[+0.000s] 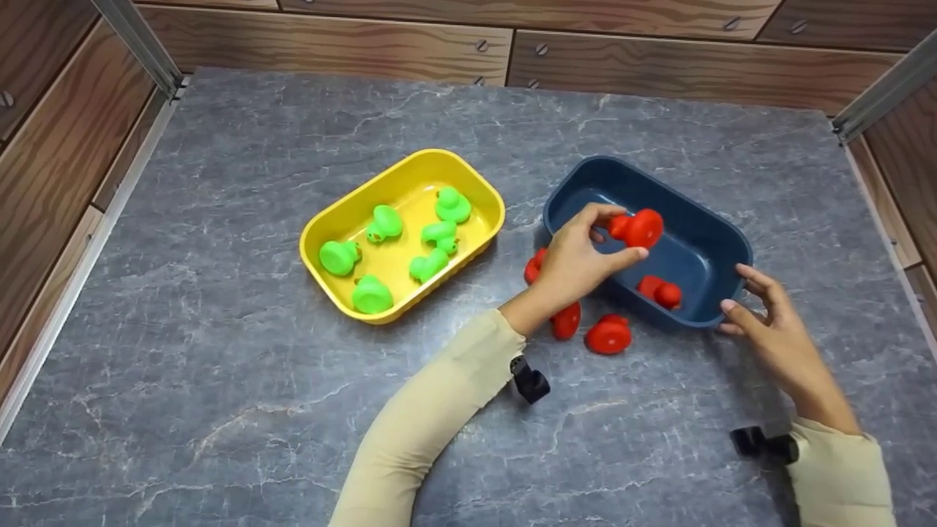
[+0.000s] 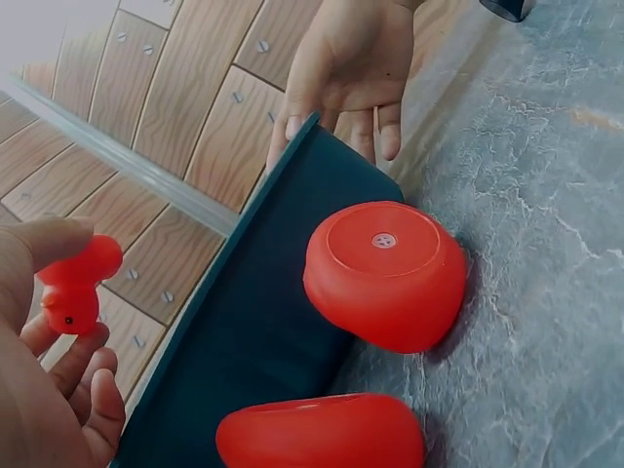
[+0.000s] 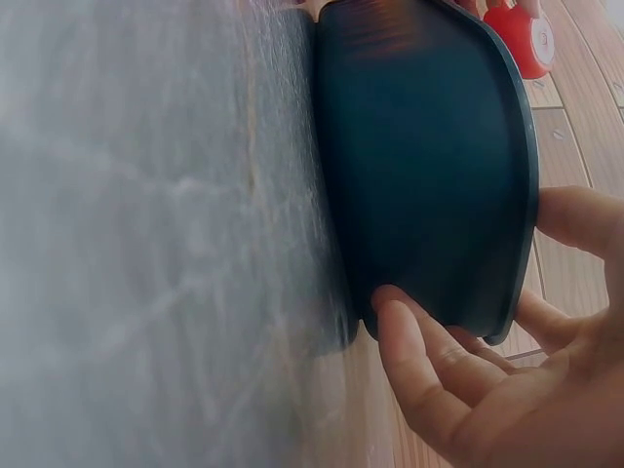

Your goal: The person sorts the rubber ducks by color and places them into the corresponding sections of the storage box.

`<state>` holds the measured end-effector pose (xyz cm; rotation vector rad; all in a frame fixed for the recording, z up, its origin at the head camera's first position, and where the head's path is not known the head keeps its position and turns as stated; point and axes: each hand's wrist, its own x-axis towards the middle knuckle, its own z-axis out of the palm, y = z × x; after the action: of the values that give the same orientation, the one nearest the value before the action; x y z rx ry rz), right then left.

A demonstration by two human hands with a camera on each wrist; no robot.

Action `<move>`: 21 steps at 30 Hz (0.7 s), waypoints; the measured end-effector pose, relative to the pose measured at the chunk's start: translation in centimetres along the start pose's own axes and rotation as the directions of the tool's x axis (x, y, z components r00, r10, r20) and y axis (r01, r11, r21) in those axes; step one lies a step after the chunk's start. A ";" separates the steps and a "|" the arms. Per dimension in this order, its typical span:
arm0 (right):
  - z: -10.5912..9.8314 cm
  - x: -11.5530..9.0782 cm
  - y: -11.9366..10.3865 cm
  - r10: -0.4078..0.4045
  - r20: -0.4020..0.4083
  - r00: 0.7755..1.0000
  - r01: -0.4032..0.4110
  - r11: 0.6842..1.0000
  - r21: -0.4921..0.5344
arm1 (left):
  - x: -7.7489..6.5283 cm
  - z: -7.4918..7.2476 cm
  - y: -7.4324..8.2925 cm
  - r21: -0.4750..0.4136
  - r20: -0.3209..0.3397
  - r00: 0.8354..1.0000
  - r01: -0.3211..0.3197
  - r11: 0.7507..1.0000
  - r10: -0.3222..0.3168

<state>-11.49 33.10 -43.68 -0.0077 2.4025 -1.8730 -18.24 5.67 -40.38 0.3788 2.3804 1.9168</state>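
My left hand (image 1: 575, 252) pinches a red rubber duck (image 1: 644, 228) between thumb and fingers, above the blue bin (image 1: 626, 172). In the left wrist view the held duck (image 2: 70, 307) shows its head and one eye. My right hand (image 1: 779, 333) grips the bin's near right corner; the right wrist view shows its fingers (image 3: 429, 370) against the outer wall and rim. Inside the blue bin lies another red duck (image 1: 659, 291). Three more red ducks lie on the table by its near left side, one (image 1: 609, 335) tipped with its flat base showing, another (image 1: 536, 265) partly hidden by my left hand.
To the left stands a yellow bin (image 1: 395, 310) with several green rubber ducks (image 1: 372, 294) in it. The grey marbled tabletop (image 1: 219, 351) is bordered by wood-patterned walls (image 1: 329, 44) at the back and sides. A black wrist camera (image 1: 530, 380) hangs below my left sleeve.
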 end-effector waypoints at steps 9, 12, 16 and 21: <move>0.0 0.0 0.0 0.017 0.002 1.000 -0.017 1.000 -0.018 | 0.0 0.3 0.2 0.016 -0.020 1.000 0.002 1.000 -0.001; 0.0 0.0 0.1 0.016 0.002 1.000 -0.016 1.000 -0.024 | 0.0 0.4 0.2 0.036 -0.023 1.000 0.000 0.999 0.001; 0.0 0.0 0.1 0.010 0.002 1.000 -0.010 1.000 -0.028 | 0.0 0.3 0.2 0.059 -0.032 0.999 -0.012 0.998 0.014; 0.0 0.0 0.1 0.013 0.000 1.000 -0.013 1.000 -0.027 | -0.2 -0.2 0.1 0.053 -0.036 0.999 -0.017 0.998 0.019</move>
<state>-11.52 33.11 -43.74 0.0053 2.4216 -1.8351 -18.08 5.46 -40.24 0.3730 2.4625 1.8876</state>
